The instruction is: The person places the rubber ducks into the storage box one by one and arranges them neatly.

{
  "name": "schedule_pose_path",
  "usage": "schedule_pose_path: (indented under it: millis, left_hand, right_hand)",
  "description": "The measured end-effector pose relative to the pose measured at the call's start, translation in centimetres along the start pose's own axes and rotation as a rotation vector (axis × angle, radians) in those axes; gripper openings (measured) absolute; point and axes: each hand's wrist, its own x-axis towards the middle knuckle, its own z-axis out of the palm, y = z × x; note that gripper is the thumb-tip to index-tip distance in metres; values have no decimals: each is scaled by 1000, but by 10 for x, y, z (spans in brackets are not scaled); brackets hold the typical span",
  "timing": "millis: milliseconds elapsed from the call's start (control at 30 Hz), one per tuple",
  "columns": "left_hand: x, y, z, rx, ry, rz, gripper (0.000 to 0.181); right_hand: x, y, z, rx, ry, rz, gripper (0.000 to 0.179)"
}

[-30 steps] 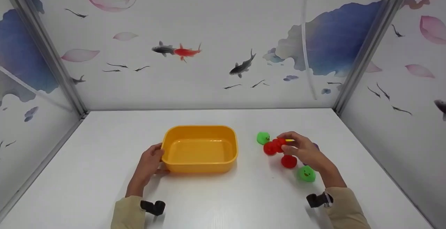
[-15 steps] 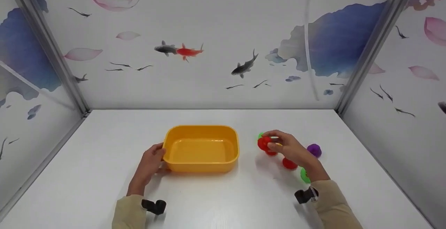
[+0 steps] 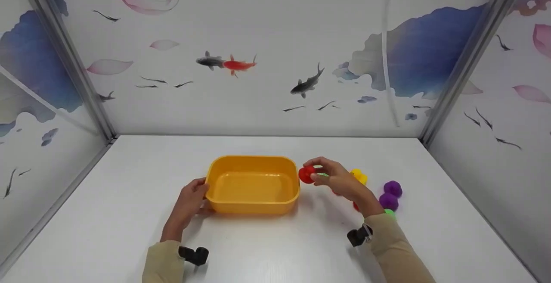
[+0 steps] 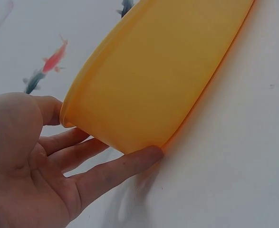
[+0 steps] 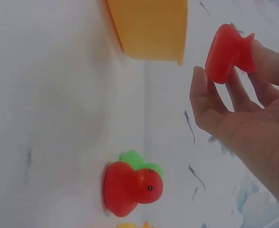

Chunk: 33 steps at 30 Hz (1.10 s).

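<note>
My right hand point(image 3: 340, 184) pinches a red rubber duck point(image 3: 306, 174) between thumb and fingertips, beside the right rim of a yellow plastic basin point(image 3: 254, 208). In the right wrist view the held duck is raised off the table, tail toward the thumb. The basin's visible floor is bare. At its left end my left hand point(image 3: 192, 199) holds it, one finger at the rim and the thumb point(image 4: 125, 166) low against the wall. Behind the right hand, another red rubber duck point(image 5: 122, 187) sits on the table with a green one point(image 5: 131, 158) partly hidden by it.
Yellow point(image 3: 360, 176) and purple rubber ducks point(image 3: 388, 201) stand to the right of the right forearm, with a green duck point(image 3: 390, 212) partly covered by the sleeve. Printed panels point(image 3: 267, 110) wall in the white table point(image 3: 267, 248) at the back and sides.
My right hand has carried the red duck left, from among the other ducks to the basin's right rim. Purple and yellow ducks have come into fuller view. The left hand stays on the basin.
</note>
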Motion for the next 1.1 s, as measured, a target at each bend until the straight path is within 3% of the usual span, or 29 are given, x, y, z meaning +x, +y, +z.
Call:
schedule_pose_path:
  millis: [200,400,900,1100]
  left_hand:
    - [-1,-1,1,-9,1,10,48]
    - [-1,0,0,-4,-1,-2,48]
    - [-1,-1,1,-3,5,-14,49]
    - [2,-1,1,-9,4,-20,48]
  right_hand:
    - [10,1,10,-4,-57,-100,33]
    - [17,0,20,-9,-53,-141,37]
    - [36,-23,45,-49,77,-132,38]
    - [46,-32,54,-58,42,-138,40]
